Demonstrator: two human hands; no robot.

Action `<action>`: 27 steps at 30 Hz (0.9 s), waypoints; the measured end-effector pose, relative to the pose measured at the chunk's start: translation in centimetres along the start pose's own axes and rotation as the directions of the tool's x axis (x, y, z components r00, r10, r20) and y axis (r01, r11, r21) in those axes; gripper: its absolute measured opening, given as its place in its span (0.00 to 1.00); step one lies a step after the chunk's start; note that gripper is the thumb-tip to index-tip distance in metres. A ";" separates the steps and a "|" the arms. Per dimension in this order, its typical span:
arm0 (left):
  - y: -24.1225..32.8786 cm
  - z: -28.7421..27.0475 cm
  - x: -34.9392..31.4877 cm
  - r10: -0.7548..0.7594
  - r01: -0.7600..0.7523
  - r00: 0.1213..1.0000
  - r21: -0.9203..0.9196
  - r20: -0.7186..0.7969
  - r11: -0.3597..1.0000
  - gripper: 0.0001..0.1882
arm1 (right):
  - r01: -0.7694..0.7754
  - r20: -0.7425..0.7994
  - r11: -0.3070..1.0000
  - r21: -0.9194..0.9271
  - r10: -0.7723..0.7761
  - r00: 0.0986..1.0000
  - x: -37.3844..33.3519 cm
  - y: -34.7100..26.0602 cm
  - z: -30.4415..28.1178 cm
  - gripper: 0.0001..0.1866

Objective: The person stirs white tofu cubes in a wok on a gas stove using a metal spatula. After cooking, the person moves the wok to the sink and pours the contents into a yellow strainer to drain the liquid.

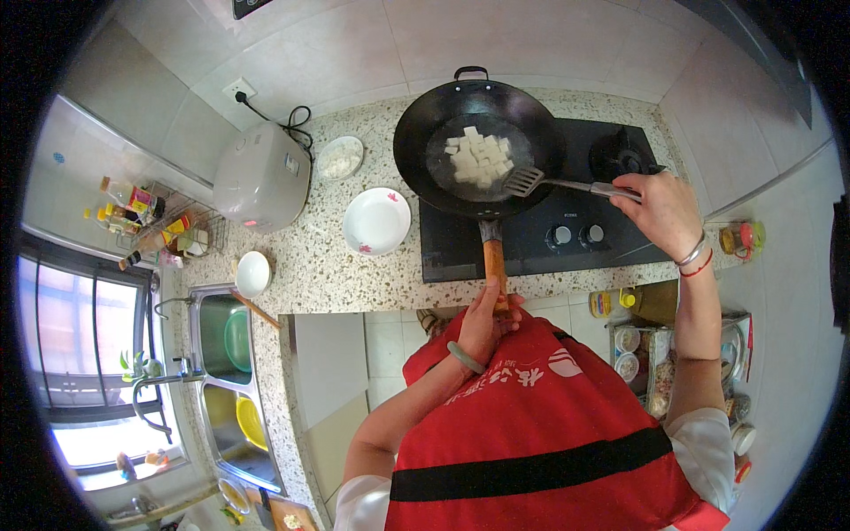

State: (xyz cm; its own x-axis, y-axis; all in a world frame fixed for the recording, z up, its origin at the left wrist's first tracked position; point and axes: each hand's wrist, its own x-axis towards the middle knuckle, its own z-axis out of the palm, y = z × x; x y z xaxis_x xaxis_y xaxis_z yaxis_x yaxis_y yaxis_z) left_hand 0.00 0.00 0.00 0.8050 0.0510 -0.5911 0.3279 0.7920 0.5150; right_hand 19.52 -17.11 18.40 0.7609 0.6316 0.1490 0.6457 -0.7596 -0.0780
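Note:
A black wok point(416, 142) sits on the left side of a black gas hob point(531, 243). White cubes that look like tofu point(478, 155) lie in clear liquid at its middle. My left hand point(484, 320) is wrapped round the wok's wooden handle point(493, 257). With my right hand point(662, 211) I grip the handle of a slotted spatula point(567, 184). The spatula's slotted head is inside the wok, at the right edge of the cubes. Whether it touches them I cannot tell.
Left of the wok are an empty white plate point(377, 221), a small dish of white food point(340, 159), a white bowl point(253, 274) and a grey rice cooker point(262, 177). A double sink point(205, 380) is at far left. Beside the hob's right end stand small jars point(742, 239).

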 end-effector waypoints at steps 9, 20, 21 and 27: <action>-0.3 0.0 0.3 0.043 -0.042 0.999 -0.035 0.006 0.998 0.20 | 0.016 -0.020 1.000 -0.022 -0.016 1.000 -0.1 0.4 0.0 0.11; -0.4 0.2 0.2 0.076 -0.075 0.997 -0.050 0.009 0.996 0.18 | 0.024 0.018 1.000 -0.015 -0.023 1.000 0.4 0.3 0.0 0.11; -0.4 0.1 0.3 0.076 -0.075 0.997 -0.060 0.012 0.995 0.18 | 0.024 0.018 1.000 -0.020 -0.024 1.000 0.4 0.2 -0.1 0.11; -0.8 -0.3 0.7 0.078 -0.076 0.997 -0.077 0.024 0.994 0.19 | 0.025 0.015 0.998 -0.054 -0.024 1.000 0.3 -0.1 -0.4 0.11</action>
State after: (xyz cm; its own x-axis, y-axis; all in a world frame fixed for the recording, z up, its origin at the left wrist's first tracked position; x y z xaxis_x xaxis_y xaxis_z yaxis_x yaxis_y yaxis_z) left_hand 0.15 -0.40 -0.96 0.8397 0.0986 -0.5340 0.2262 0.8305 0.5090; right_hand 19.62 -16.87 18.83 0.7462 0.6517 0.1361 0.6599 -0.7511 -0.0214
